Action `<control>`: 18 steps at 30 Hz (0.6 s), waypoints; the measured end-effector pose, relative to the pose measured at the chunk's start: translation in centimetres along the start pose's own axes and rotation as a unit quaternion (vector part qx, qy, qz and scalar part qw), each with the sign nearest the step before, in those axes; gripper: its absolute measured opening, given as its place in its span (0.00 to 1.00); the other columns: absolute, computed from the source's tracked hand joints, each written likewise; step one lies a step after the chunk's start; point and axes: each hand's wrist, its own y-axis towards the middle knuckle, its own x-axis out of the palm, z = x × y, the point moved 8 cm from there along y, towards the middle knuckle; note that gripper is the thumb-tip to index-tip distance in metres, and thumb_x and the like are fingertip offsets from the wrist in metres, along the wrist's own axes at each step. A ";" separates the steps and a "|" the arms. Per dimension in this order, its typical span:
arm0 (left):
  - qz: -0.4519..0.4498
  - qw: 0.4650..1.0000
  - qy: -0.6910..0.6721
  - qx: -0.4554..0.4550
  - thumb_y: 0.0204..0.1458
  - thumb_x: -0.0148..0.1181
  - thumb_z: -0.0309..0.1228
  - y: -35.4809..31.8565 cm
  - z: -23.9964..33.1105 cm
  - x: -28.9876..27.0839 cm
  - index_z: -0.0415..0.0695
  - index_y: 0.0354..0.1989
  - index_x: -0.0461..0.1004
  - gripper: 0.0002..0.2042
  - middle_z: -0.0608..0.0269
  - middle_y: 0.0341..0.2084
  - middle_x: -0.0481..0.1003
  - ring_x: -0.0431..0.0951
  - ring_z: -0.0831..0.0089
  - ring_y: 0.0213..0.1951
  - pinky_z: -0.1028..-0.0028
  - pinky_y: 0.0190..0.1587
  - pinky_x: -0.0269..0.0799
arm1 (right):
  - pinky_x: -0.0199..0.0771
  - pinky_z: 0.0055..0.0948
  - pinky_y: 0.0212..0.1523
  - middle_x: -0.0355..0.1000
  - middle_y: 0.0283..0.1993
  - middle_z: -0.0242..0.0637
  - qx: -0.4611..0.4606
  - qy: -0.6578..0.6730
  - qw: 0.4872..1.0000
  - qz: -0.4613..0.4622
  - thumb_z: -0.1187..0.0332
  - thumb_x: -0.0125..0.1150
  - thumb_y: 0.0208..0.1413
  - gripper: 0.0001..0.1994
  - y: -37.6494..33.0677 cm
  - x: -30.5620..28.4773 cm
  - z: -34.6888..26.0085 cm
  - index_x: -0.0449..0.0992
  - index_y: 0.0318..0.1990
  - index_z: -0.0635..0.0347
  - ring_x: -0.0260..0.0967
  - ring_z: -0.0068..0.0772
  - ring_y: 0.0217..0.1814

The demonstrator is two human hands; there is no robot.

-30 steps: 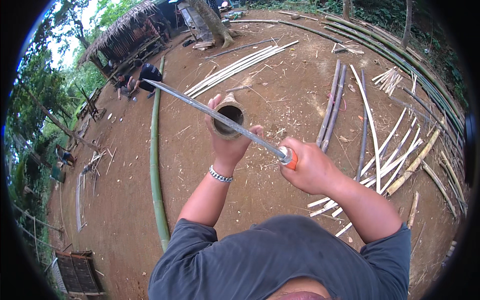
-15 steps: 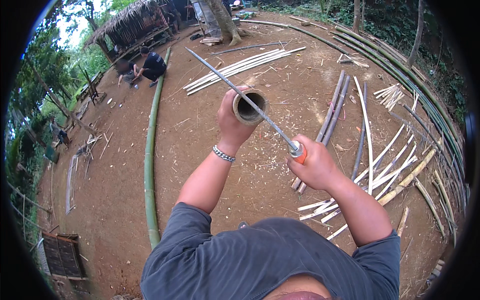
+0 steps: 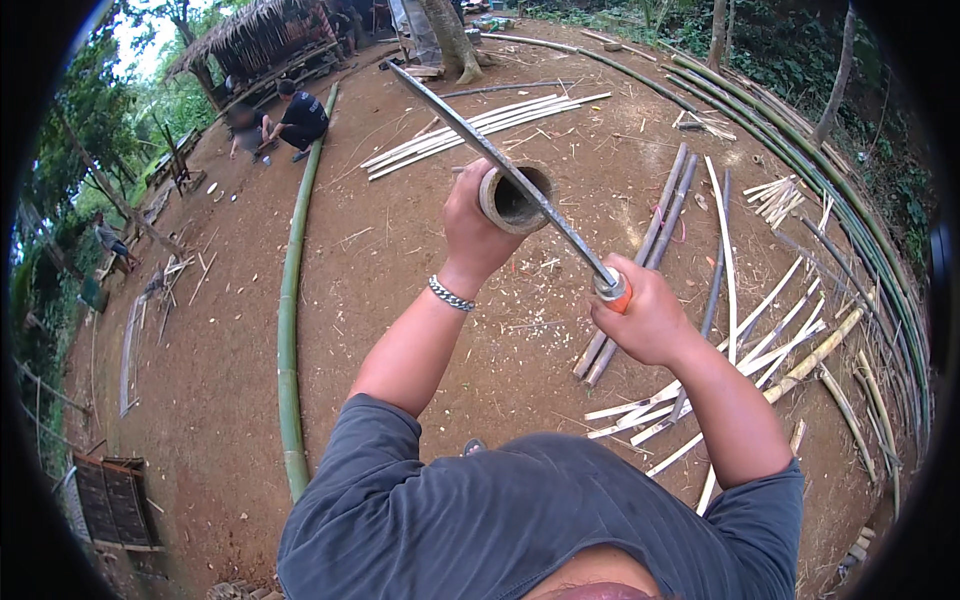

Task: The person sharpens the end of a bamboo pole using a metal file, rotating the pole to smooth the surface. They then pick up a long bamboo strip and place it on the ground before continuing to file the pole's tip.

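Resting across the bamboo tube's [image 3: 514, 199] rim, a long blade [image 3: 500, 160].

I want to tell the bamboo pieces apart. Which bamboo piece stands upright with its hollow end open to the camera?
The short hollow bamboo tube gripped by the left hand; the long green bamboo pole lies flat on the ground.

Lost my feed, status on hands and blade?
Left hand grips upright hollow bamboo tube. Right hand holds long orange-handled metal blade across its rim. Nothing blocking.
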 end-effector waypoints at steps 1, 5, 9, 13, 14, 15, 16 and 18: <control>0.000 1.000 -0.001 0.002 0.37 0.81 0.29 0.0 0.1 0.2 0.41 0.52 0.72 0.31 0.57 0.43 0.79 0.82 0.65 0.43 0.67 0.47 0.79 | 0.73 0.40 0.40 0.74 0.31 0.47 0.003 -0.013 1.000 -0.007 0.69 0.64 0.52 0.11 0.1 -0.3 0.0 0.72 0.40 0.61 0.74 0.51 0.36; -0.003 1.000 -0.027 -0.010 0.36 0.81 0.28 -0.1 0.0 0.7 0.41 0.53 0.72 0.32 0.57 0.44 0.79 0.82 0.64 0.44 0.68 0.49 0.78 | 0.74 0.42 0.41 0.76 0.32 0.50 -0.010 -0.027 1.000 -0.003 0.70 0.63 0.52 0.12 -0.1 -0.5 -0.1 0.73 0.43 0.61 0.76 0.56 0.38; -0.003 0.999 -0.047 -0.026 0.36 0.81 0.27 -0.2 -0.5 0.9 0.41 0.54 0.71 0.33 0.58 0.44 0.79 0.82 0.66 0.44 0.68 0.49 0.78 | 0.74 0.43 0.41 0.75 0.32 0.51 -0.019 -0.035 0.999 0.008 0.70 0.63 0.52 0.12 0.0 -0.7 0.1 0.73 0.43 0.60 0.76 0.57 0.38; -0.021 0.998 -0.051 -0.028 0.37 0.81 0.27 -0.1 -0.3 1.0 0.41 0.54 0.71 0.33 0.58 0.44 0.79 0.81 0.67 0.44 0.69 0.49 0.78 | 0.74 0.45 0.39 0.75 0.30 0.51 -0.038 -0.036 0.999 0.007 0.70 0.63 0.52 0.12 0.2 -0.8 0.1 0.72 0.43 0.60 0.76 0.58 0.37; -0.023 0.998 -0.050 -0.023 0.37 0.81 0.27 0.0 -0.2 1.1 0.40 0.54 0.71 0.33 0.58 0.44 0.79 0.81 0.67 0.45 0.69 0.49 0.78 | 0.74 0.45 0.39 0.75 0.30 0.51 -0.040 -0.036 0.999 0.006 0.70 0.63 0.51 0.11 0.2 -0.8 0.3 0.72 0.42 0.60 0.76 0.58 0.36; -0.024 0.998 -0.048 -0.018 0.37 0.81 0.27 -0.1 -0.1 1.3 0.40 0.54 0.71 0.33 0.58 0.44 0.79 0.81 0.67 0.45 0.69 0.49 0.78 | 0.73 0.45 0.39 0.74 0.30 0.50 -0.036 -0.037 0.999 0.004 0.69 0.64 0.51 0.11 0.2 -0.9 0.6 0.72 0.41 0.60 0.75 0.58 0.36; -0.026 0.999 -0.045 -0.015 0.38 0.81 0.27 -0.1 0.0 1.3 0.40 0.54 0.71 0.32 0.58 0.44 0.79 0.81 0.67 0.45 0.69 0.49 0.78 | 0.73 0.44 0.39 0.73 0.30 0.48 -0.032 -0.037 0.999 0.002 0.68 0.65 0.51 0.11 0.2 -0.8 0.9 0.71 0.40 0.60 0.74 0.58 0.36; -0.032 0.999 -0.040 -0.011 0.38 0.81 0.27 -0.4 0.0 1.6 0.40 0.54 0.71 0.32 0.58 0.45 0.78 0.81 0.67 0.45 0.69 0.50 0.78 | 0.72 0.44 0.39 0.72 0.30 0.47 -0.034 -0.038 0.999 0.000 0.68 0.65 0.52 0.11 0.1 -0.8 1.4 0.71 0.38 0.59 0.73 0.57 0.36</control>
